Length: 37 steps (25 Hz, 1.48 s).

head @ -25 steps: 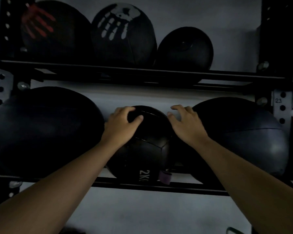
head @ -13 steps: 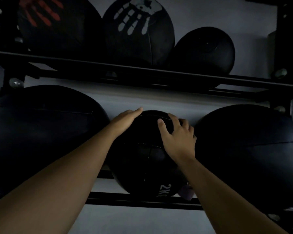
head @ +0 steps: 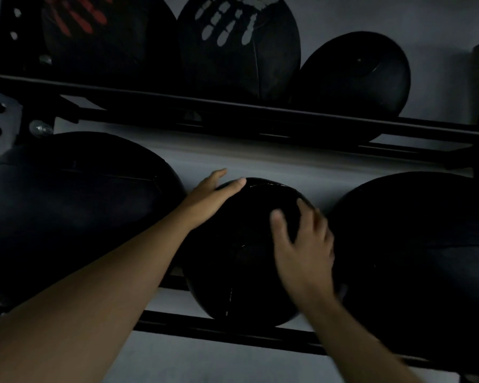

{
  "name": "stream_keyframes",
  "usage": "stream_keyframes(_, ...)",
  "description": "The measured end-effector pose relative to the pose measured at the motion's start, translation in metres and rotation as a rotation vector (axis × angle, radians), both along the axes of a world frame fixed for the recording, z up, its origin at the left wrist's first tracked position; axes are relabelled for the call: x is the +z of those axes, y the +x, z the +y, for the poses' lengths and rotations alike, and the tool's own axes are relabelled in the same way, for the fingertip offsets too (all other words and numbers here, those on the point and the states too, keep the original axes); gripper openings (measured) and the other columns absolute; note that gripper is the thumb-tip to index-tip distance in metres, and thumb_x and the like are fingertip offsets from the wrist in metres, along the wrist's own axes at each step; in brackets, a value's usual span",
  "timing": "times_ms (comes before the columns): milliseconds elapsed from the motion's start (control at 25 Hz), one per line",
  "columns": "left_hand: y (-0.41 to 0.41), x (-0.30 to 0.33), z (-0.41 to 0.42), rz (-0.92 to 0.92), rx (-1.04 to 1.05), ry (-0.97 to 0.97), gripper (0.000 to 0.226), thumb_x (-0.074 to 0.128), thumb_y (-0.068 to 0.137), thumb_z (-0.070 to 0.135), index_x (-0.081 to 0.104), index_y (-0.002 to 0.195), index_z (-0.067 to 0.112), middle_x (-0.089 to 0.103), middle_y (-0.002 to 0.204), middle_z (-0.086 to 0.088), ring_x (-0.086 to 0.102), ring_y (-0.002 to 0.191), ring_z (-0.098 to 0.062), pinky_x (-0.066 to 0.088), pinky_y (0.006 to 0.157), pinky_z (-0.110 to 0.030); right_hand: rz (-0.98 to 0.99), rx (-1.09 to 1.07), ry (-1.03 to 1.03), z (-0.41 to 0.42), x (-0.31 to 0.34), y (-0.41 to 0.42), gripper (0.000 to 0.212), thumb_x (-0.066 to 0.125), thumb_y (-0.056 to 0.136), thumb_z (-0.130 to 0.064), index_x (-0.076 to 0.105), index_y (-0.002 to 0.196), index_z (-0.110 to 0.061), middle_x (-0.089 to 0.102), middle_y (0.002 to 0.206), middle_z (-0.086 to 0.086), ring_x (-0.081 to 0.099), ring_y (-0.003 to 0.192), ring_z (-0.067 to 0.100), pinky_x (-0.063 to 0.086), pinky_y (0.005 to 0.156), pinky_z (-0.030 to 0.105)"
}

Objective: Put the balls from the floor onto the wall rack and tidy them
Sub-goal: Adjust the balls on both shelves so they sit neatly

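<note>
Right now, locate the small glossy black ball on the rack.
Head view: the small glossy black ball sits on the lower rail, between the left large matte black ball and the right large matte black ball, touched by left hand and right hand.

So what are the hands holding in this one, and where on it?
The small black ball on the lower rails: left hand lies on its upper left, right hand on its upper right, fingers spread against it rather than curled round.

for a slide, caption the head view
Left hand and right hand rest on a small black ball on the rack's lower rail
</note>
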<state>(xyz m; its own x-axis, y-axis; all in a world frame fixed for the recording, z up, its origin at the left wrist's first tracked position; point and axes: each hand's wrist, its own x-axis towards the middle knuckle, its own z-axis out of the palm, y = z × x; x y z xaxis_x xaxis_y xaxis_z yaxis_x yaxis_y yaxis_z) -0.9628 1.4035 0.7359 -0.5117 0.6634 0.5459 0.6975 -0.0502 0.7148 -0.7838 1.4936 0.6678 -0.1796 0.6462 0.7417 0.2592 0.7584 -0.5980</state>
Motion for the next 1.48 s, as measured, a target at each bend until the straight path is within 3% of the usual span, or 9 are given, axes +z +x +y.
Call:
stream_keyframes(80,0.001,-0.002,0.004,-0.097,0.008,0.024,0.08,0.053,0.076,0.09,0.061,0.138,0.04,0.064,0.143,0.006,0.063,0.13,-0.02,0.05,0.111,-0.043,-0.035,-0.003,0.045,-0.013,-0.018,-0.01,0.084,0.024,0.088,-0.082,0.024,0.16,-0.04,0.019,0.173,0.0,0.011,0.161,0.028,0.011,0.127,0.059)
stream_keyframes(200,0.01,0.002,0.007,-0.121,0.098,0.035,0.075,0.05,0.078,0.089,0.065,0.121,0.03,0.07,0.119,0.006,0.068,0.108,-0.017,0.055,0.088,-0.035,-0.01,0.035,0.073,0.011,0.007,-0.009,0.076,0.032,0.09,-0.076,0.034,0.157,-0.039,0.032,0.166,0.0,0.022,0.156,0.026,0.015,0.128,0.058)
stream_keyframes(360,0.039,-0.004,0.007,-0.11,0.401,-0.118,0.105,0.03,0.087,0.087,0.035,0.158,0.01,0.049,0.154,-0.019,0.054,0.137,-0.04,0.048,0.107,-0.045,-0.163,0.353,0.167,0.07,0.048,0.011,0.046,0.041,0.11,-0.041,0.052,0.152,-0.027,0.052,0.155,0.005,0.042,0.149,0.025,0.027,0.127,0.044)
stream_keyframes(480,0.052,-0.005,-0.001,-0.006,0.578,-0.281,0.106,0.019,0.091,0.087,0.028,0.161,0.008,0.042,0.16,-0.023,0.048,0.142,-0.042,0.042,0.099,-0.045,-0.307,0.35,0.106,0.077,0.068,0.014,0.049,0.032,0.113,-0.037,0.048,0.156,-0.022,0.052,0.156,0.01,0.043,0.149,0.026,0.028,0.126,0.037)
stream_keyframes(600,0.039,-0.009,-0.006,0.213,0.324,-0.079,0.082,0.029,0.098,0.076,0.031,0.163,0.026,0.034,0.168,-0.008,0.033,0.155,-0.033,0.033,0.12,-0.049,-0.15,0.241,0.017,0.055,0.061,0.014,0.049,0.034,0.111,-0.044,0.052,0.151,-0.022,0.054,0.147,0.017,0.049,0.141,0.036,0.038,0.114,0.038)
stream_keyframes(720,0.03,-0.027,-0.008,0.26,0.02,0.148,0.078,0.047,0.089,0.081,0.041,0.157,0.044,0.038,0.167,0.013,0.031,0.156,-0.012,0.03,0.125,-0.038,-0.128,0.136,0.071,0.022,0.021,0.011,0.069,0.028,0.097,-0.071,0.035,0.157,-0.037,0.035,0.165,0.006,0.03,0.154,0.031,0.026,0.125,0.056)
stream_keyframes(960,0.028,-0.012,0.015,0.147,0.25,0.118,0.072,0.042,0.089,0.083,0.05,0.145,0.038,0.053,0.149,0.001,0.051,0.139,-0.026,0.043,0.115,-0.05,-0.242,0.199,0.108,0.05,0.07,0.002,0.06,0.033,0.101,-0.065,0.044,0.154,-0.04,0.044,0.16,0.005,0.039,0.149,0.031,0.034,0.122,0.054)
stream_keyframes(1160,0.035,-0.015,0.015,0.083,0.398,0.035,0.077,0.027,0.093,0.083,0.046,0.149,0.033,0.053,0.152,-0.005,0.05,0.141,-0.034,0.032,0.119,-0.06,-0.276,0.185,0.167,0.061,0.086,-0.01,0.047,0.032,0.105,-0.054,0.059,0.141,-0.038,0.059,0.144,0.004,0.052,0.135,0.029,0.045,0.111,0.047)
stream_keyframes(1480,0.018,-0.067,-0.006,0.295,0.106,0.331,0.065,0.04,0.098,0.071,0.04,0.157,0.045,0.04,0.166,0.015,0.031,0.156,-0.005,0.027,0.129,-0.041,-0.045,0.221,0.278,0.045,0.014,0.015,0.054,0.032,0.106,-0.049,0.045,0.156,-0.031,0.045,0.161,-0.002,0.036,0.15,0.019,0.029,0.126,0.044)
